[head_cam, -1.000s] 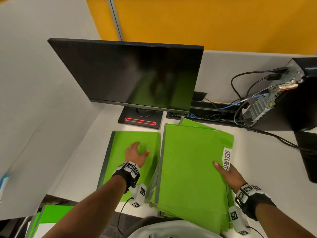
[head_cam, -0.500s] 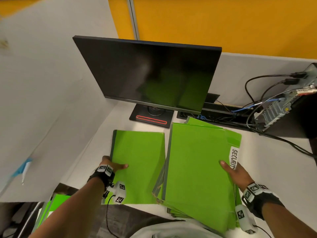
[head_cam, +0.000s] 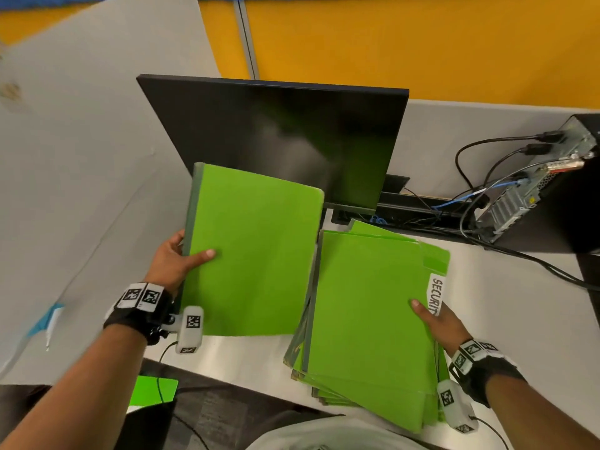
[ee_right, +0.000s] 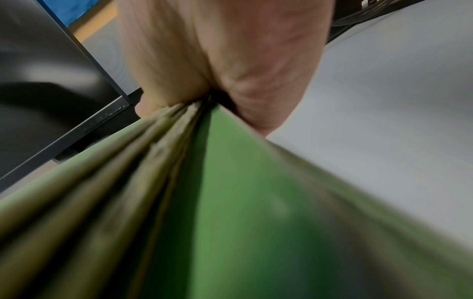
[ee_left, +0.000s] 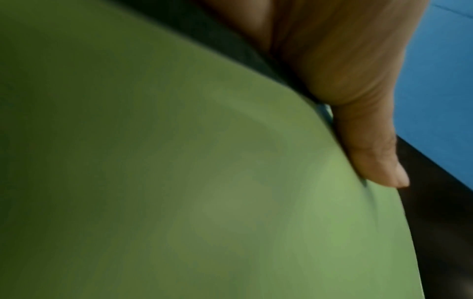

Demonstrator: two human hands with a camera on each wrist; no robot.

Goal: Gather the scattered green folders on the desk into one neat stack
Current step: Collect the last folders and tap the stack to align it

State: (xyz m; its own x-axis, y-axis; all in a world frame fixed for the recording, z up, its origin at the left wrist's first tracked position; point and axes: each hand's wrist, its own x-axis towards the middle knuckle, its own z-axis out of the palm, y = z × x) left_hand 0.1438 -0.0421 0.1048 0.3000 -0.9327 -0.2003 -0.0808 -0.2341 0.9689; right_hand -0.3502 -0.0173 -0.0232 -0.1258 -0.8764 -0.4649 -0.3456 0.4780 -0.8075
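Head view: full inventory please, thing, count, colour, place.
single folder: 1, green with dark spine, lifted at the left, in front of the monitor
folder stack: several, green, on the desk at the right, fanned unevenly; top one has a white tab reading SECURIT
monitor: 1, black, screen dark, at the back of the desk
computer: 1, black, far right, rear ports facing us
cables: several, black and blue, running to the computer
desk: 1, light grey
partition: yellow, behind the desk
left hand: grips the single folder's spine edge, thumb on top
right hand: grips the stack's right edge
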